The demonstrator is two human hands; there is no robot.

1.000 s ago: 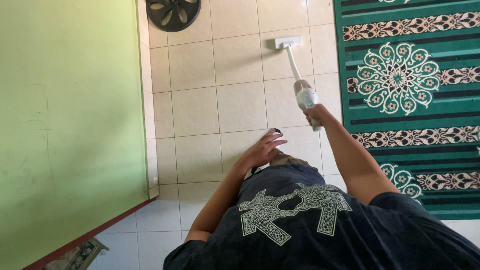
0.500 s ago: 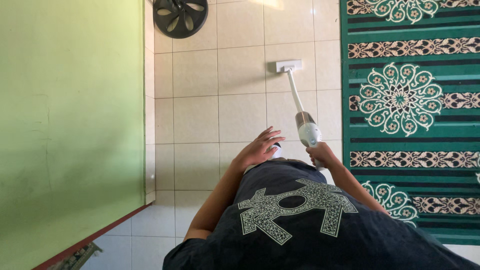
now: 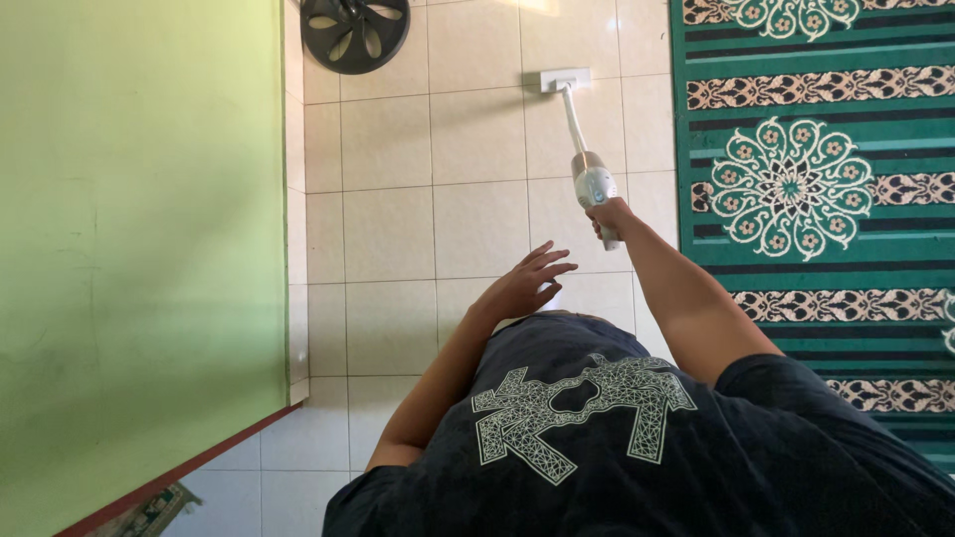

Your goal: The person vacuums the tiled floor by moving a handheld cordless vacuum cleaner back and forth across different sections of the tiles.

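Observation:
My right hand (image 3: 609, 216) grips the handle of a white stick vacuum (image 3: 589, 174). Its thin tube runs forward to a flat white floor head (image 3: 563, 80) resting on the beige floor tiles (image 3: 477, 229). My left hand (image 3: 527, 281) hovers free over the tiles in front of my body, fingers spread, holding nothing. My dark shirt with a pale geometric print (image 3: 587, 408) fills the lower part of the view.
A green wall (image 3: 139, 249) runs along the left side. A dark round fan (image 3: 354, 32) sits on the tiles at the top left. A green patterned carpet (image 3: 816, 179) covers the floor on the right, its edge close to the vacuum.
The vacuum was drawn back toward me half a second ago and is now pushed forward again, my right arm stretched out. My left hand stays open near my waist.

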